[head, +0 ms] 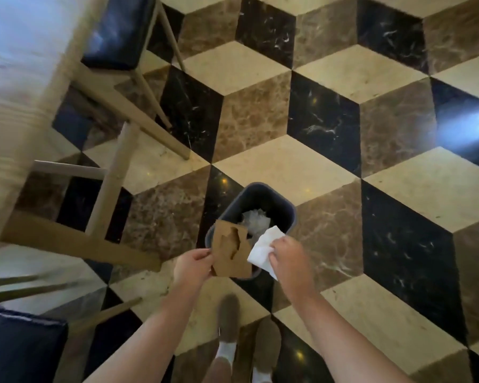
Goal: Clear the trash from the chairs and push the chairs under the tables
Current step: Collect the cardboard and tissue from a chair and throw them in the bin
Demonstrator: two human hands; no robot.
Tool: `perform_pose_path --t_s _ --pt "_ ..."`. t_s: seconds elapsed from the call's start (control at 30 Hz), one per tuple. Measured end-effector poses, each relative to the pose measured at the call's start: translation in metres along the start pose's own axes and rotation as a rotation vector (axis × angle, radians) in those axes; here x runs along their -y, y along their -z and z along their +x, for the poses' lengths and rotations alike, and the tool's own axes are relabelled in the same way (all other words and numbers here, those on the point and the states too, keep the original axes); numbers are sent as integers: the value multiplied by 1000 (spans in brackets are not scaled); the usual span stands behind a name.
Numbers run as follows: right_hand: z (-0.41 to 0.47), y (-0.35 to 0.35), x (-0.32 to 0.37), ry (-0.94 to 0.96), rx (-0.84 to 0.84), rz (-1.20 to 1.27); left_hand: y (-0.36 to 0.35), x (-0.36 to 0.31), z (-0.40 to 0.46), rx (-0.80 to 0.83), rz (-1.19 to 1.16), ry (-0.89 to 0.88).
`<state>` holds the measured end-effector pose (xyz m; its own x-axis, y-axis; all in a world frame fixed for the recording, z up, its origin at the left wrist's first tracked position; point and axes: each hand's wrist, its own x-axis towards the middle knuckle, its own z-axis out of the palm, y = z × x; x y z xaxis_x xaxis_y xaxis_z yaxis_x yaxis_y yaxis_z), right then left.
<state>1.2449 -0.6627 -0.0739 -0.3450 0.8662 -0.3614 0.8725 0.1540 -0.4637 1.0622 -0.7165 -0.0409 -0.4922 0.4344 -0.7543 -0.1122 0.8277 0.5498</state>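
Observation:
A dark bin (263,193) stands on the patterned floor in front of me, with crumpled clear plastic (256,221) inside. My left hand (192,268) grips a torn brown paper piece (231,254) by its left edge, held over the bin's near rim. My right hand (288,259) pinches a white napkin (264,248) just right of the brown paper, also above the bin. A chair with a dark blue seat (116,31) stands at the upper left beside the pale wooden table (14,87). Another blue seat (20,346) shows at the bottom left.
Wooden table legs and crossbars (75,239) spread across the floor on the left. The marble floor (371,161) stretches open to the right and beyond the bin. My feet in brown shoes (228,319) stand just behind the bin.

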Motion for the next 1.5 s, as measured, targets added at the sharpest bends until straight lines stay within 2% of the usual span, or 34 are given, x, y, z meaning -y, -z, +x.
perform_pose_path --t_s 0.13,0.33,0.5,0.63,0.8,0.93,1.03,1.17,1.33,1.5 --pt "52 -49 -19 -43 -16 -64 -27 22 67 -2 86 9" --pt "104 -107 -37 -6 70 -138 -55 52 134 -32 196 21" --pt "118 -126 -40 16 135 -170 -64 62 155 2 223 40" --pt "109 -119 -32 16 112 -167 -62 57 149 9 238 9" --pt "81 -66 1 54 113 -185 -35 27 100 46 350 -109" --pt "44 4 50 142 50 -181 12 -11 35 62 671 -283" --pt "3 58 96 170 43 -230 53 -38 -25 9 864 -419" --pt "-55 107 151 300 14 -305 102 -59 -104 -141 1073 -575" --pt "-122 141 204 425 -46 -306 149 -48 -187 -312 1105 -682" --pt "-175 146 243 576 -116 -334 188 -16 -239 -487 1028 -732"
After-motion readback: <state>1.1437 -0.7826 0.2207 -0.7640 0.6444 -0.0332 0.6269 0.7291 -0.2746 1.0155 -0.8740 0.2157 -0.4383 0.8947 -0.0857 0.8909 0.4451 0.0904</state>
